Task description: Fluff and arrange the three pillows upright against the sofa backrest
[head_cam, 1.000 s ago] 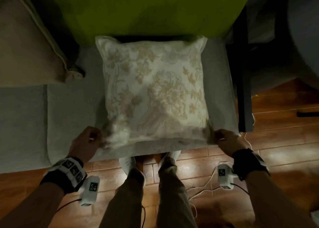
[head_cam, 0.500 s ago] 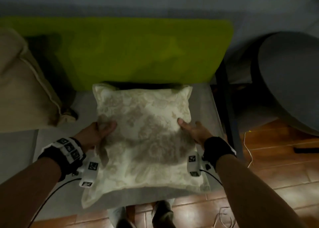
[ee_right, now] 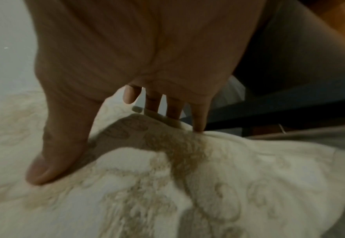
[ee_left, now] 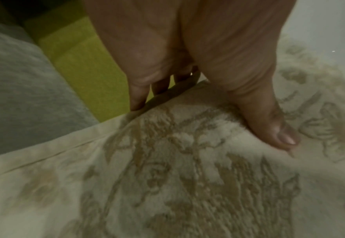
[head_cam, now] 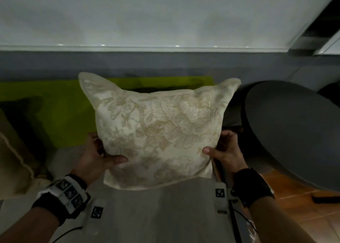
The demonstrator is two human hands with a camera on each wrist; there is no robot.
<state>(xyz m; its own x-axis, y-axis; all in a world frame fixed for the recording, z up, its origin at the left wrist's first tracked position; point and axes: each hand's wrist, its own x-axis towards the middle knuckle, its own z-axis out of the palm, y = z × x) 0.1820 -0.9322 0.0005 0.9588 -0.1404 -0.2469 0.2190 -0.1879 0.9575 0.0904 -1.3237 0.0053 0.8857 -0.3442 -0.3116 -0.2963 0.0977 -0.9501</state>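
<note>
Clamping the floral cream pillow point(head_cam: 158, 138) from both sides, my left hand point(head_cam: 95, 156) and right hand point(head_cam: 225, 150) each press a thumb on its front face with the fingers point(ee_left: 137, 96) wrapped behind the edge; their tips are hidden by the fabric. I hold it upright above the grey sofa seat point(head_cam: 165, 215), in front of the green backrest point(head_cam: 60, 110). A beige pillow point(head_cam: 12, 150) is cut off at left; both wrist views are blurred.
</note>
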